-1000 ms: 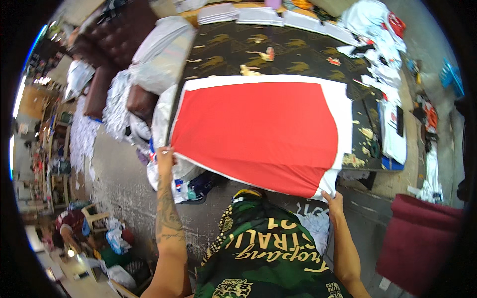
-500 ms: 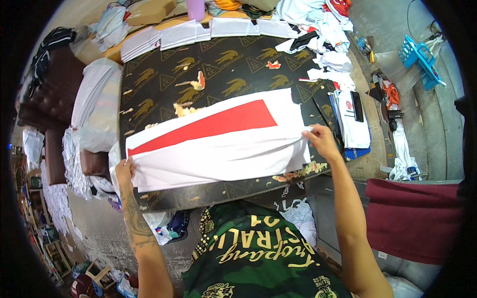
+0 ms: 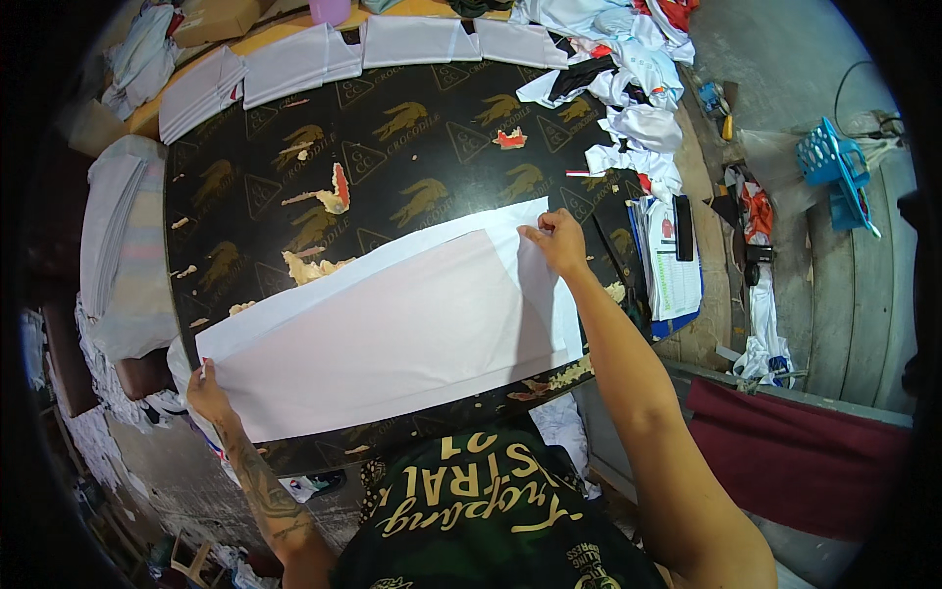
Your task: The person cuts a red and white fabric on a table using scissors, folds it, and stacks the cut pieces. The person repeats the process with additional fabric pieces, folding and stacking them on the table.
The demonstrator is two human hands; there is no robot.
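Observation:
A long white fabric panel (image 3: 392, 324) lies slantwise across the near part of the dark table, its upper layer covering most of the layer beneath. No red printed area shows now, only a faint pinkish tint through the cloth. At the panel's left end my left hand (image 3: 208, 393) pinches the edge between thumb and fingers. Near the far right corner my right hand (image 3: 555, 243) is closed on the cloth's edge, thumb against bent fingers.
The black table top (image 3: 392, 147) has chipped, peeled patches. Folded white fabric pieces (image 3: 304, 64) line its far edge. At the right are papers (image 3: 670, 265) with a phone (image 3: 684, 228) on them, and a pile of fabric (image 3: 643, 128). A blue plastic basket (image 3: 834, 172) stands beyond.
The white fabric's near layer has been drawn up and over, hiding the red area. My right hand has moved up and left with the edge; the whole view has shifted too.

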